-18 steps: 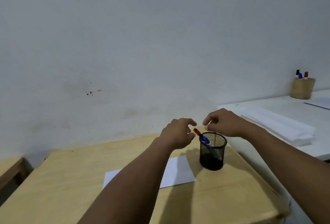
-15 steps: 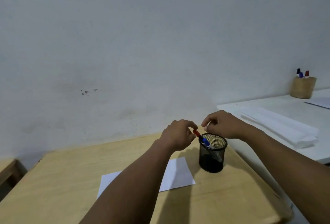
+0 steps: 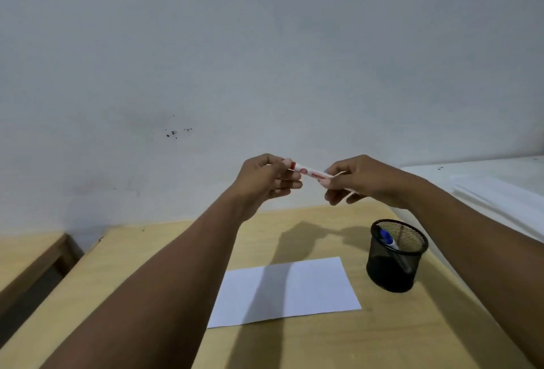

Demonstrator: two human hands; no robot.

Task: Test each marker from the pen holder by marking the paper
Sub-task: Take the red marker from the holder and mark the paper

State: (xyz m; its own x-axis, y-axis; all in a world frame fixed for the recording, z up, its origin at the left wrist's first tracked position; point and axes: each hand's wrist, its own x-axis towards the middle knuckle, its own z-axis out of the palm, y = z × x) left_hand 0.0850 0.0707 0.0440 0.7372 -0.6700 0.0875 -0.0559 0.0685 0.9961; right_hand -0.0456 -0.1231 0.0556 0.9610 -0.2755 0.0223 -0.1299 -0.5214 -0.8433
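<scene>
The wooden table (image 3: 176,265) carries the paper (image 3: 294,289) near its right edge, unmarked so far; just right of it stands the pen holder (image 3: 394,262), a blue marker (image 3: 388,239) inside; the red marker (image 3: 310,173), in the holder half a second ago, is now raised between both hands; left hand (image 3: 265,180) pinches the cap end, right hand (image 3: 359,180) grips the barrel; uncapping looks next.

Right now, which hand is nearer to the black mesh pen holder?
Right. The right hand is raised above and slightly left of the pen holder, gripping the red marker. The left hand pinches the marker's cap end, farther left.
</scene>
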